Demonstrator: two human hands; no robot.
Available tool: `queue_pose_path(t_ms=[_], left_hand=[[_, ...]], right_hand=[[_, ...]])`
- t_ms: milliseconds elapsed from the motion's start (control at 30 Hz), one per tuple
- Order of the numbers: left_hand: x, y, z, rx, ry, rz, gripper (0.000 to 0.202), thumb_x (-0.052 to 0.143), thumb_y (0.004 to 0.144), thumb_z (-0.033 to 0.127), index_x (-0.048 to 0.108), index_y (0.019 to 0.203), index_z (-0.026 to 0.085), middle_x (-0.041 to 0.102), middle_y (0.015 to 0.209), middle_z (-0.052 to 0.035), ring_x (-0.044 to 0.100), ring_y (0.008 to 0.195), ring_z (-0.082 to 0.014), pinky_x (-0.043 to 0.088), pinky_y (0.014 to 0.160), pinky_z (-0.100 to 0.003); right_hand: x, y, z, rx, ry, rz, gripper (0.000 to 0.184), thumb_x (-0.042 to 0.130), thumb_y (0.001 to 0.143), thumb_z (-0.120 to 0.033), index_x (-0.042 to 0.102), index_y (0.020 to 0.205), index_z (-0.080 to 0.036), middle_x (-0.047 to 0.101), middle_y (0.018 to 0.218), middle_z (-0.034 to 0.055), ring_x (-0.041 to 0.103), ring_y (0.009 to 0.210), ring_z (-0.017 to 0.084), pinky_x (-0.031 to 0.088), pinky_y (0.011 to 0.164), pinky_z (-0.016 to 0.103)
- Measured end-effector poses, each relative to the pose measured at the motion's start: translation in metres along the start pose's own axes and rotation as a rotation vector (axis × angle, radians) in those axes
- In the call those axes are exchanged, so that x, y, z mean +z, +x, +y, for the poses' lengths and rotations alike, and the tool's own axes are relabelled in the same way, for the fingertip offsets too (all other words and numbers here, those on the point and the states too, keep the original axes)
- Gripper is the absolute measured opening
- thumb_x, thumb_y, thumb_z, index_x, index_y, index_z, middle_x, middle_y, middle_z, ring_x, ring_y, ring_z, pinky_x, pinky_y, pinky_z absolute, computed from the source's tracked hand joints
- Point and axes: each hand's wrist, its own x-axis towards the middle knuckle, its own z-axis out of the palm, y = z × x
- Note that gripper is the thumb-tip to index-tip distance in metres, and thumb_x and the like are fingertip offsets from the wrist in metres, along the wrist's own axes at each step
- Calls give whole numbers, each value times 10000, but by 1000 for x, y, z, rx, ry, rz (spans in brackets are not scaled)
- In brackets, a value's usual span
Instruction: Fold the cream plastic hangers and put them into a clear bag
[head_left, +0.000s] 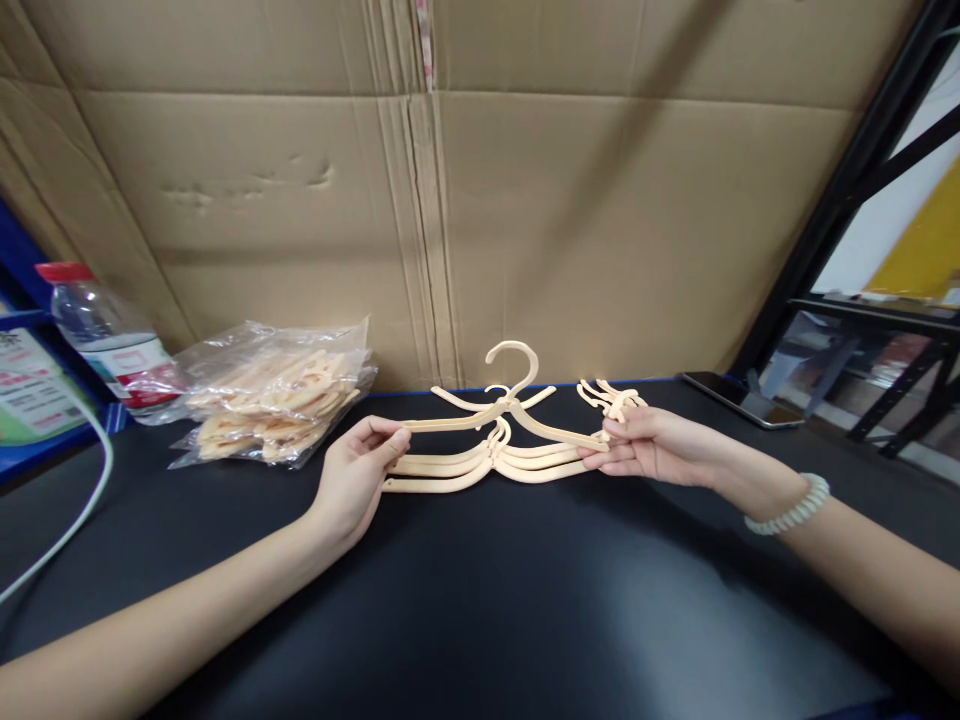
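- At the left, the clear plastic bags [274, 395] lie beside the bottle [124, 350], with beige pieces inside them; these look to be the part not yet taken out.
- The left of the hands [352, 480] pinches one end of the held hanger [512, 402] between thumb and fingers.
- The held hanger is at the middle, hook upward, and looks whole, both arms joined under the hook.
- Just below it, several lying hangers [493, 462] are gathered together, seemingly already complete; their exact number is hard to tell.
- The right hand [637, 445] pinches the other end, close to some loose beige pieces [600, 393] that seem left over so far; whether it touches them cannot be told.
- For edges, a white cable [105, 480] curves along the far left, and the cardboard [637, 200] closes off the back, just behind the raised hook.
- The open room is on the near side, where the black surface [525, 600] stretches between the forearms.
- At far right, a phone [742, 400] lies near the back edge, beside the black frame [810, 230].
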Motion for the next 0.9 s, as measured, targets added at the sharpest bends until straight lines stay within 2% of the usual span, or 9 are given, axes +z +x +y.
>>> queue_pose_path(t_ms=[333,533,633,767,900], left_hand=[[0,-1,0,-1,-17,9,250,805,487,239,604,619,172,581,612,33,469,562,-91,370,547,-217],[0,-1,-1,18,2,3,248,805,497,232,600,622,170,582,611,36,465,555,-88,356,539,-215],[0,-1,-2,34,19,-4,253,810,507,240,602,632,167,586,614,29,481,565,-99,361,542,-221],[-1,-1,-3,53,42,-20,267,815,537,269,599,649,160,584,634,25,492,585,-101,377,562,-222],[-1,-5,-2,127,114,-65,243,776,653,303,606,758,164,579,724,20,537,667,-117,420,624,-228]], right_hand=[[1,2,3,-60,2,61,190,581,870,-87,484,725,-162,724,869,153,727,865,234,613,756,267],[10,1,5,-195,-78,168,200,594,865,-70,519,699,-154,697,781,122,732,767,216,615,798,295],[17,-1,5,-258,-109,213,230,589,870,-72,512,672,-161,675,721,90,726,727,199,625,731,268],[22,-3,4,-313,-131,227,252,593,867,-68,495,654,-161,690,723,99,710,630,163,614,626,210],[23,-3,3,-314,-101,272,225,507,912,-58,479,714,-161,705,732,126,723,668,179,613,630,217]])
